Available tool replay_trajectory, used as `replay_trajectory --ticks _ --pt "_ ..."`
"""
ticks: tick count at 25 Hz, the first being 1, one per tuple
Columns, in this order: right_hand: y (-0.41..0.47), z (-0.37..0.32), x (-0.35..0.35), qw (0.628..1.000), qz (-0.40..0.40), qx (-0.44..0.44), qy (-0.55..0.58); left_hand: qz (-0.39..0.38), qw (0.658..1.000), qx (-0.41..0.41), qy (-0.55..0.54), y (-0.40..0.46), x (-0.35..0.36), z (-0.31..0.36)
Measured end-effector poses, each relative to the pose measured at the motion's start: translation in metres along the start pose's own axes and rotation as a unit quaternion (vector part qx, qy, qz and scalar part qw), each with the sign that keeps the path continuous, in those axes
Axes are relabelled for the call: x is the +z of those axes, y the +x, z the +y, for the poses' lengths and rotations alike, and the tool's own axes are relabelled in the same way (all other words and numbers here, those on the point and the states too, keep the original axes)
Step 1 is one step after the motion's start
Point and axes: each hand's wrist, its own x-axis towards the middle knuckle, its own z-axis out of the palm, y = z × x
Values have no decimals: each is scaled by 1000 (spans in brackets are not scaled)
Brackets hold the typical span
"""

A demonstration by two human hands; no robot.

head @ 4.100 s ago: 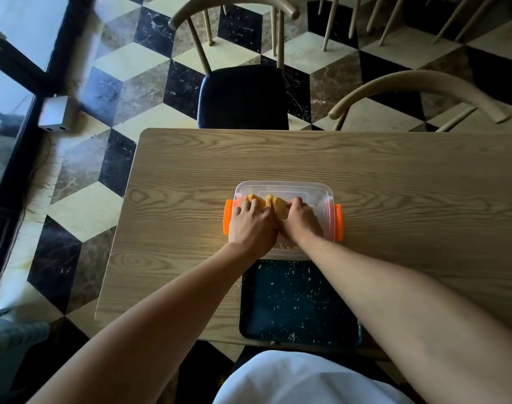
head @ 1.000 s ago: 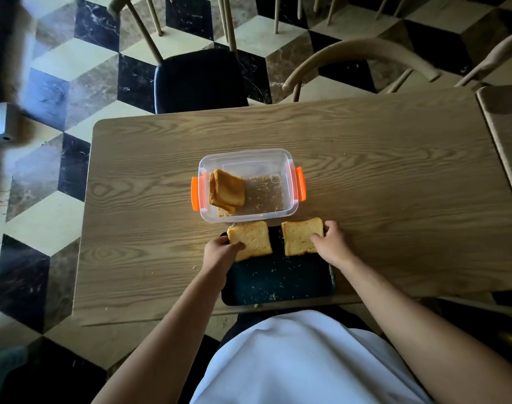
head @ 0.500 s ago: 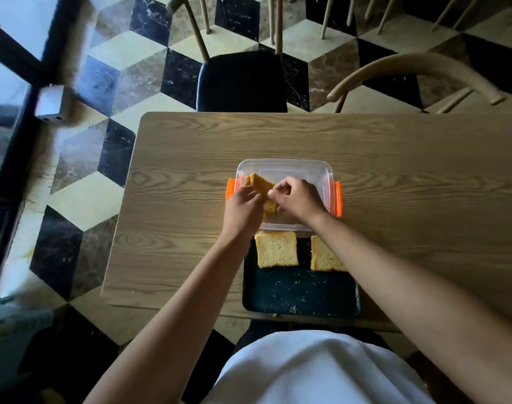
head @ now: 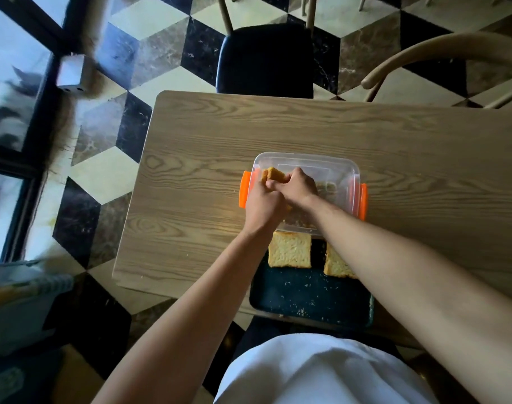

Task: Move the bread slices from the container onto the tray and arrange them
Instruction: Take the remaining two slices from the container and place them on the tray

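A clear plastic container [head: 340,166] with orange side clips sits on the wooden table. Upright bread slices [head: 273,174] lean at its left end. My left hand [head: 260,204] and my right hand [head: 297,186] are both inside the container, fingers closed around those slices. Just in front lies a dark tray [head: 307,295] strewn with crumbs. Two slices lie flat along its far edge: one on the left [head: 289,252], one on the right [head: 334,265] half hidden under my right forearm.
The wooden table [head: 394,147] runs to the right; its left edge is close to the container. A dark-seated chair [head: 265,59] stands at the far side, and a curved wooden chair back [head: 423,51] at the far right. The floor is checkered tile.
Both hands have closed tighter on the upright slices at the container's left end. The two slices on the tray have not moved. The camera has shifted a little.
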Motion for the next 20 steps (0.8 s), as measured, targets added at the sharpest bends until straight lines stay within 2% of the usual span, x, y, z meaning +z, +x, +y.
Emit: replay_trajectory --ticks 3,9,14,20 --pt "-5 2 -1 1000 21 -5 -5 2 999 3 48 0 3 3" --pt "-20 8 -8 997 72 -21 15 53 996 35 58 -5 13 8" --pt "-26 12 -9 991 114 29 60 37 992 -18 117 -8 19 3" --pt "-29 17 -12 984 137 80 83 67 996 -25 62 -7 16 10"
